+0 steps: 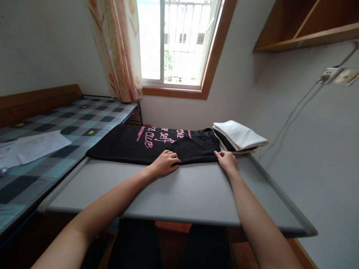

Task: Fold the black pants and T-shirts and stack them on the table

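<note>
Black T-shirt [154, 147], pink lettering, lies at 12 o'clock from the centre of the grey table [193, 194], its long side running 9-to-3. Right hand [226, 160], at about 2, pinches the near right corner between thumb and fingertips, presumably to control that corner. Left hand [166, 163], near 11, curls over the near edge, probably steadying it; cannot tell whether cloth is gripped. Folded clothes stack [239, 135], white uppermost, sits at 2, probably placed aside to give the shirt length.

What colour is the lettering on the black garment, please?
The lettering on the black garment is pink; it shows best in the head view.
</note>
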`<state>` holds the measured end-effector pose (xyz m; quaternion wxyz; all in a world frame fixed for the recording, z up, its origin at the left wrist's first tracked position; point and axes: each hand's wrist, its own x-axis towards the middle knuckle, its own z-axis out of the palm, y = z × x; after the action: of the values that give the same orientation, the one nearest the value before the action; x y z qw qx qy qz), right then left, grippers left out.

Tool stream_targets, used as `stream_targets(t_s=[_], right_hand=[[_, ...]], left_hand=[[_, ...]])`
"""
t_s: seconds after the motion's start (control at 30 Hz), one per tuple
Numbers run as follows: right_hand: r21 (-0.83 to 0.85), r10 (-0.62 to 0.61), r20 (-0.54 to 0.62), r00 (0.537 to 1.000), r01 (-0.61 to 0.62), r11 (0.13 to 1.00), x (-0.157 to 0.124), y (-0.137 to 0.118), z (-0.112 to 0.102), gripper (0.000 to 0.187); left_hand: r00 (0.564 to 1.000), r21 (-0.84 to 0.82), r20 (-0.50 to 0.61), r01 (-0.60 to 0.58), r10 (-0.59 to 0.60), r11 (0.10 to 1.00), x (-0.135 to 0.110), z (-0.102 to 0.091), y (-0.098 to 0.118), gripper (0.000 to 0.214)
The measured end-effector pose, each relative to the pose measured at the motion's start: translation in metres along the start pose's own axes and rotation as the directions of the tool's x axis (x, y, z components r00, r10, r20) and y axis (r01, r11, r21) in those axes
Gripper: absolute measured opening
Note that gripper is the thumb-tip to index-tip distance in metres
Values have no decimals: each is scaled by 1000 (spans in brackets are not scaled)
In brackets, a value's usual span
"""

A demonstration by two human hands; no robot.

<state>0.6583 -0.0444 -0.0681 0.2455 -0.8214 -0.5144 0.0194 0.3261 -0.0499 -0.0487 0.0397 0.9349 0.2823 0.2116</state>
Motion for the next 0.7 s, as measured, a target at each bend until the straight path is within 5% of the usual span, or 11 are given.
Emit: stream_targets(t_s=[0.33,0.7], right_hand=[[-18,-60,-48,997,60,998,1,4,3,37],[-44,21,21,1000,-20,999,-2,0,-4,39]], left_hand=[[997,26,37,-69,68,997,1,1,0,18],[999,40,23,49,-50,998,-1,-1,-2,20]])
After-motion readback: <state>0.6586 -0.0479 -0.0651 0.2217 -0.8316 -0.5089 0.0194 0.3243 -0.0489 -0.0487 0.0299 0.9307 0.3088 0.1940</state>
